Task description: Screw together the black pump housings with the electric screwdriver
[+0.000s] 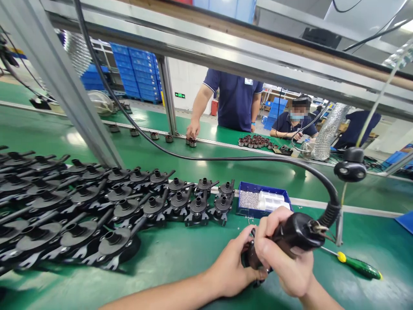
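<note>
My right hand (284,254) is wrapped round a black electric screwdriver (298,232), tilted with its cable end up and to the right. Low in front of me, my left hand (234,267) grips a dark part (247,254), mostly hidden by my fingers; it looks like one of the black plastic housings. The screwdriver's tip is hidden behind my right hand, so I cannot tell whether it touches the part. Just beyond both hands stands a blue tray (240,211) with many small metal screws (249,199) and white containers (272,200).
Rows of black housings (153,206) fill the left of the green bench (174,258). A green-handled screwdriver (359,265) lies at right. The black cable (206,158) arcs across, beneath a metal frame (226,47). Beyond it, a co-worker's hand (193,129) touches small round parts.
</note>
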The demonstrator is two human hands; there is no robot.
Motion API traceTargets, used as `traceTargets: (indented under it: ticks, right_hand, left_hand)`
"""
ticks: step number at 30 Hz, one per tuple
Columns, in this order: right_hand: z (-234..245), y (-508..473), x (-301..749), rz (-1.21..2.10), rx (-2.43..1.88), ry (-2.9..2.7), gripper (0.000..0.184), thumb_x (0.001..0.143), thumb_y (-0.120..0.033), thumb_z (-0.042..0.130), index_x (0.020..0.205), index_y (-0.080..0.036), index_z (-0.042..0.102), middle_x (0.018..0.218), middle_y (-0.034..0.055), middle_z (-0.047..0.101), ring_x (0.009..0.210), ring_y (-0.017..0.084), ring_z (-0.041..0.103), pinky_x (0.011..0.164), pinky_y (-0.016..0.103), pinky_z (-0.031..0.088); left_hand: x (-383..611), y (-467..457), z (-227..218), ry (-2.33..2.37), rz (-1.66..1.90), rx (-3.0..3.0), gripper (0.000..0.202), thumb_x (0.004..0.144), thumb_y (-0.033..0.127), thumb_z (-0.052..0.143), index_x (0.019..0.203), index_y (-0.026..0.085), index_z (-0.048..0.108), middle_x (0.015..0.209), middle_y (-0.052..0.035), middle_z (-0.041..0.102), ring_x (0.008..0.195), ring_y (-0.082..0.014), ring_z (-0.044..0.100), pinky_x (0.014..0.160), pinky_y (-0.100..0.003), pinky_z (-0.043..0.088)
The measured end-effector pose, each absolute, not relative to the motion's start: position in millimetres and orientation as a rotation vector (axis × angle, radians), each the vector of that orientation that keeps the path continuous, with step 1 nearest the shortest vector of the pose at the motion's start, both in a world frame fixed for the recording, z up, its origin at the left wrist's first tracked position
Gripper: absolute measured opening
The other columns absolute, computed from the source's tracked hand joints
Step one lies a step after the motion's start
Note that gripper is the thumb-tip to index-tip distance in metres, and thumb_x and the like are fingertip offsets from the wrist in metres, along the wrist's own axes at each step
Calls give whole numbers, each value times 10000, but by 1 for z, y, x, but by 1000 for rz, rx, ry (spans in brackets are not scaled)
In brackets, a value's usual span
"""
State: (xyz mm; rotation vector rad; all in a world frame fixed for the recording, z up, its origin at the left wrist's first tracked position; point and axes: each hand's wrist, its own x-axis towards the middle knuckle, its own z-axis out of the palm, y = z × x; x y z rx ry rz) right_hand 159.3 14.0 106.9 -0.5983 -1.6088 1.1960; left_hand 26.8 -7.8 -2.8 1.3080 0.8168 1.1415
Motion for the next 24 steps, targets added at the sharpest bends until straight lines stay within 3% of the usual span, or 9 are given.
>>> traceTargets:
  ticks: [5, 8, 10, 11, 13, 15, 17, 21, 24]
  right_hand:
    - [116, 9, 145, 1229, -655, -1425, 246, 1014, -378, 772, 929, -237, 590, 645, -63, 538, 476, 112, 468, 475, 250, 399]
    - [122, 7, 144, 1214, -675, -1420, 252, 1009, -387, 782, 936, -228, 601, 648, -55, 564, 484, 112, 491, 485, 248, 418]
    - [125, 9, 149, 1199, -633, -1417, 210, 1004, -346, 786, 966, -229, 616, 683, -42, 611, 491, 114, 535, 499, 247, 453]
    - [127, 12, 154, 1177, -592, -1409, 178, 1002, -310, 784, 987, -234, 624, 698, -40, 633, 494, 117, 562, 507, 246, 471]
    - [132, 21, 167, 1083, -514, -1358, 146, 990, -239, 774, 1016, -245, 630, 719, -39, 666, 499, 126, 602, 514, 242, 495]
    - [135, 34, 181, 942, -508, -1288, 169, 964, -210, 781, 1023, -252, 629, 731, -37, 687, 513, 138, 618, 520, 248, 512]
    - [135, 49, 191, 825, -635, -1290, 196, 936, -263, 813, 989, -247, 625, 723, -32, 694, 537, 157, 633, 544, 274, 539]
    - [122, 79, 196, 821, -971, -1492, 336, 839, -413, 911, 909, -206, 655, 731, 14, 716, 621, 227, 702, 645, 361, 580]
    - [110, 94, 191, 870, -1063, -1602, 382, 782, -428, 957, 884, -180, 684, 770, 39, 732, 696, 262, 714, 714, 398, 567]
  left_hand:
    - [29, -7, -9, 715, 1167, 1266, 673, 747, 237, 942, 1339, 205, 625, 1195, -75, 737, 1153, -326, 688, 1014, -433, 542]
    - [30, -5, -13, 746, 1147, 1257, 737, 731, 274, 968, 1366, 193, 602, 1165, -87, 736, 1136, -336, 691, 1010, -454, 544]
    - [24, -4, -15, 770, 1124, 1268, 886, 719, 305, 983, 1476, 194, 538, 1176, -98, 731, 1155, -347, 689, 1055, -488, 526]
    - [20, -3, -16, 757, 1097, 1278, 1037, 702, 312, 997, 1576, 207, 447, 1239, -111, 718, 1210, -360, 677, 1111, -514, 494]
    - [8, 0, -16, 679, 988, 1329, 1422, 645, 287, 1030, 1735, 257, 117, 1432, -149, 645, 1373, -383, 605, 1242, -562, 370]
    - [-1, 3, -15, 595, 853, 1381, 1583, 653, 241, 1016, 1736, 290, -138, 1531, -167, 587, 1444, -368, 559, 1296, -574, 281]
    - [-4, 3, -15, 601, 845, 1378, 1471, 716, 226, 965, 1743, 278, -86, 1424, -146, 653, 1355, -335, 623, 1266, -559, 326]
    - [7, 0, -17, 795, 1085, 1172, 1079, 776, 359, 928, 1641, 259, 290, 1170, -78, 687, 1050, -275, 720, 1030, -478, 509]
    - [13, -3, -20, 829, 1142, 1070, 993, 823, 452, 889, 1595, 267, 292, 1155, -76, 675, 993, -270, 730, 942, -454, 530]
